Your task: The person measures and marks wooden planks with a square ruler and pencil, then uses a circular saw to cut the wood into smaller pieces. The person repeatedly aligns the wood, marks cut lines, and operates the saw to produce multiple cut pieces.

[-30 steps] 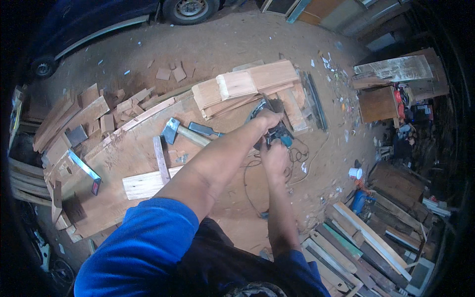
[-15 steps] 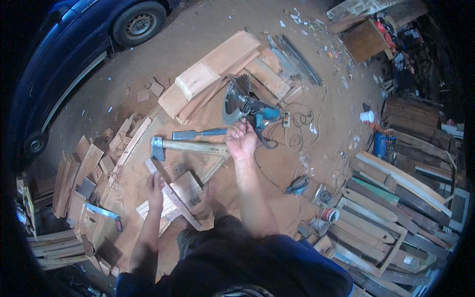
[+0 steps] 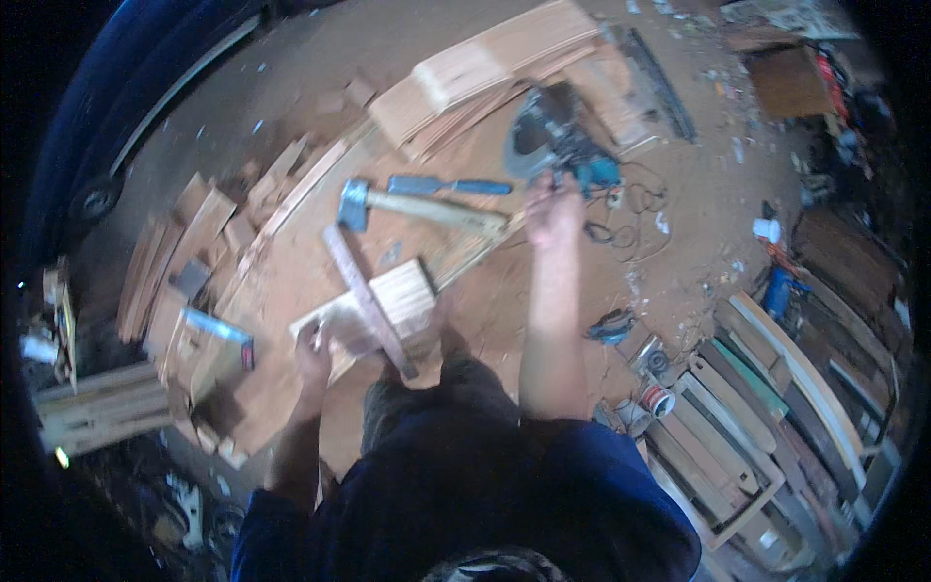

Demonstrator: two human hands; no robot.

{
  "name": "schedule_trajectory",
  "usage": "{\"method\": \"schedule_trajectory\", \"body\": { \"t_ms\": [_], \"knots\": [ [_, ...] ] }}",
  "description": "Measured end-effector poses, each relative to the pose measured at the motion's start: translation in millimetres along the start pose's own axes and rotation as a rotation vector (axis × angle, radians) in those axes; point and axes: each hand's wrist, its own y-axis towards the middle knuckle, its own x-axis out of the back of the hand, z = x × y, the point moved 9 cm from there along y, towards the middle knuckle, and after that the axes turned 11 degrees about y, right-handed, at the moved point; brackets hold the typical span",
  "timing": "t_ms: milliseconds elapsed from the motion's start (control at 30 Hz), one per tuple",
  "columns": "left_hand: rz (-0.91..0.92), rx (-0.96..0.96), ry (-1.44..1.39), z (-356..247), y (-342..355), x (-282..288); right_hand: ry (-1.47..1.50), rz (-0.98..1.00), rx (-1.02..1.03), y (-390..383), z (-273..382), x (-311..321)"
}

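Right hand [image 3: 557, 215] at the power saw [image 3: 539, 136]

From afar, I see the power saw beside stacked planks [image 3: 465, 78]. My left hand [image 3: 312, 355] is at a pale board [image 3: 407, 294] crossed by a wooden strip [image 3: 361, 287]. I cannot tell whether either grip is clenched or released.

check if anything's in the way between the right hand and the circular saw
Nothing visible stands between the right hand and the circular saw; the hand is right at its near side, though blur hides exactly how they touch, if they do.
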Motion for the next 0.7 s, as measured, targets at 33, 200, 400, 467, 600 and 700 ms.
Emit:
{"method": "schedule_trajectory", "body": {
  "t_ms": [33, 200, 400, 467, 600, 700],
  "knots": [
    [-0.096, -0.176, 0.075, 9.1, 4.2, 4.7, 0.129, 0.018, -0.008, -5.4, -13.8, -14.4],
    [0.204, -0.671, 0.525, -102.2, -3.6, -37.8, -0.892, 0.513, 0.418, -27.1, -6.9, -11.8],
    [0.323, -0.797, 0.559, -100.2, 8.9, -72.0, -2.763, 0.649, 1.11, -20.7, -26.0, -16.4],
    [0.352, -0.833, 0.55, -89.0, 9.1, -73.8, -2.987, 0.671, 0.565, 6.0, -38.3, -26.7],
    [0.37, -0.826, 0.675, -102.0, -2.5, -89.4, -3.143, 0.72, 0.567, 57.7, -17.8, -6.3],
    [0.396, -0.858, 0.727, -98.3, -8.4, -98.5, -3.072, 0.607, 0.647, 60.6, 22.0, -14.1]
  ]
}}
